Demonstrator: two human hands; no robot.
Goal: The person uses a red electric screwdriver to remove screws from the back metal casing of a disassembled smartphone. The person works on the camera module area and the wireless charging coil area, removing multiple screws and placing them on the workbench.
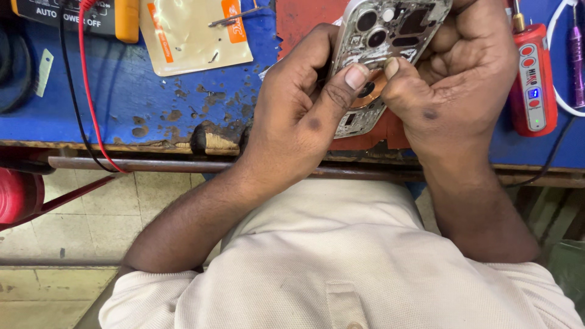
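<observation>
Carefully now: both hands, left (298, 116) and right (454, 79), grip the phone back housing (390, 30); thumbs should peel the copper coil (370, 91) slowly, toward six o'clock, avoiding tears.

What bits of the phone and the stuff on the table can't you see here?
Head view only:
- Phone back shell: its sides and lower end are hidden by the left hand and right hand; its top is cut off by the picture's edge.
- Copper coil: partly covered by both thumbs.
- Multimeter: cut off at the top edge.
- Purple tool: cut off at the right edge.
</observation>
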